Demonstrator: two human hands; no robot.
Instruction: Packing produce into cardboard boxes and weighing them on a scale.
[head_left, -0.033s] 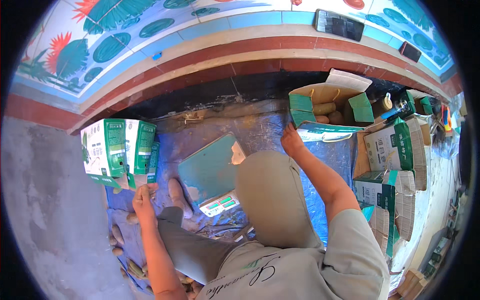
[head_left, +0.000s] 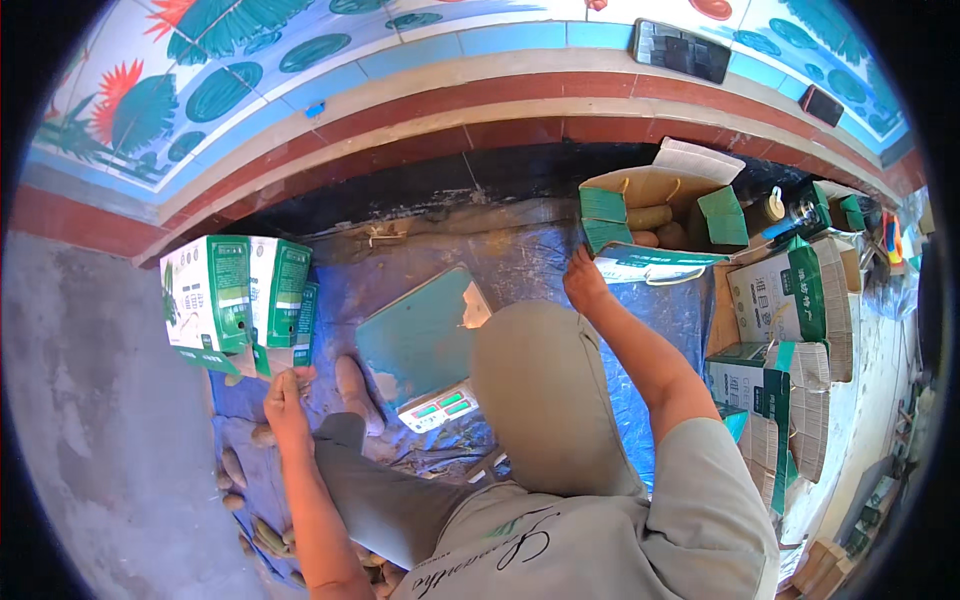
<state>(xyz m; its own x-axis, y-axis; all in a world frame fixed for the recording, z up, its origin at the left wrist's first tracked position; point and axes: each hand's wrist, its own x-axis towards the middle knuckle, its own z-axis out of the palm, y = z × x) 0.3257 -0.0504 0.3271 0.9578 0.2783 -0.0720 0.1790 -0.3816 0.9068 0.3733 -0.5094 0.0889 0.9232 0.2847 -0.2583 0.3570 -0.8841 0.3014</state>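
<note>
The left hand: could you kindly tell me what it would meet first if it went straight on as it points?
Most likely the green-and-white cartons just ahead of the left hand, at their lower edge; depth is unclear, so it may already be touching them.

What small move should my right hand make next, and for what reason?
Perhaps ease the open box toward the scale with your right hand: that hand is at the box's near left corner, brown vegetables lie inside, and the box stands off the scale.
</note>
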